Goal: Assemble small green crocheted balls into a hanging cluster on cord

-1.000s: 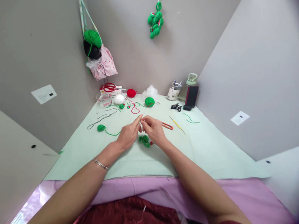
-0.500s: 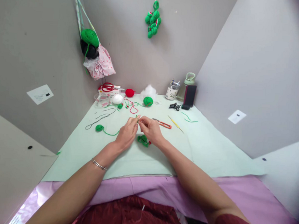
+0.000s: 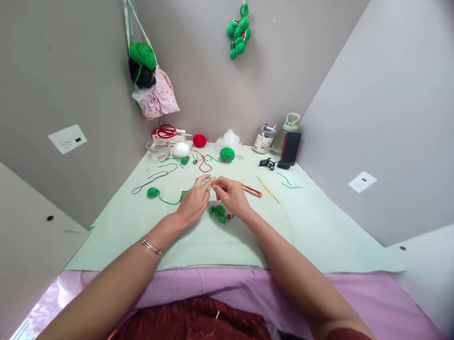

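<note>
My left hand (image 3: 195, 202) is closed on green yarn (image 3: 210, 181), a strand of which shows at its fingertips. Fingers pinched, my right hand (image 3: 232, 196) meets the left and grips at the same yarn; whether a small tool is also in it, I cannot tell. From the left hand a strand runs to a small green ball (image 3: 152, 192). Just below the hands lies a green crocheted piece (image 3: 219, 213) with a red and white bit. Orange thread snips (image 3: 253, 191) rest behind the right hand, partly hidden, beside a yellow-handled crochet hook (image 3: 268, 190).
Along the back stand red scissors (image 3: 167, 131), a clear tub (image 3: 158, 151), red yarn (image 3: 199, 140), green yarn (image 3: 227, 155), white stuffing (image 3: 229, 138), a pen cup (image 3: 264, 141), a bottle (image 3: 280, 140) and a phone (image 3: 290, 149). Crocheted green pieces (image 3: 239, 33) hang above.
The view has shifted slightly, so things appear a little further right. More of the green yarn shows at the left fingertips, and a bunched bit now shows beside the left hand.
</note>
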`<act>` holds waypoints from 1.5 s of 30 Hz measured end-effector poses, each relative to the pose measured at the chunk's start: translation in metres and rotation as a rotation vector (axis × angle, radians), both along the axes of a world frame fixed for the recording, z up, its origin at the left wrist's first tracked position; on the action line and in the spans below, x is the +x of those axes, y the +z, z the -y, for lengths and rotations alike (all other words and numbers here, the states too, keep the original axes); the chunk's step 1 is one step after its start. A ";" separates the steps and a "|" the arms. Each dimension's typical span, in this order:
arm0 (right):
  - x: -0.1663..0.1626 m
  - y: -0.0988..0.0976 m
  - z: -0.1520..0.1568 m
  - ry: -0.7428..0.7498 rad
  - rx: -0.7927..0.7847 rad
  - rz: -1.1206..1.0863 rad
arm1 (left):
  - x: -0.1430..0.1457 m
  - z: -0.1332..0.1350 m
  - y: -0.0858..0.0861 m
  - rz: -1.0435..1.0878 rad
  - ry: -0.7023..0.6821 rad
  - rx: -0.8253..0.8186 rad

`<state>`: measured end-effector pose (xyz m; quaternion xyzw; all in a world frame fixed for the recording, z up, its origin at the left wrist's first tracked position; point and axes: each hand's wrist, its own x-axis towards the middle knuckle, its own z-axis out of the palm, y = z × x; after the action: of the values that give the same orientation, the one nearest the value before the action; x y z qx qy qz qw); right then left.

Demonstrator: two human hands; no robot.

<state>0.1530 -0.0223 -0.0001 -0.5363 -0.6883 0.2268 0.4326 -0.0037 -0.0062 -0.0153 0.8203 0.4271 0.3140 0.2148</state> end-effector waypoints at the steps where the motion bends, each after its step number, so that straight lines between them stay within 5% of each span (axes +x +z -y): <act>1: 0.000 0.000 0.000 0.010 -0.014 -0.022 | 0.000 0.000 0.000 -0.006 0.002 -0.001; 28: 0.005 0.002 -0.002 0.141 -0.183 -0.228 | -0.006 -0.003 0.002 -0.080 -0.015 -0.019; 35: -0.001 -0.002 0.001 0.030 -0.088 -0.139 | -0.009 -0.016 -0.001 0.260 0.035 -0.079; 45: -0.004 -0.006 0.002 -0.022 0.005 -0.004 | -0.010 -0.019 0.009 0.596 0.043 -0.492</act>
<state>0.1487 -0.0242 -0.0059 -0.5420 -0.6822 0.2214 0.4379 -0.0142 0.0124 -0.0062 0.6078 0.4256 0.4312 0.5132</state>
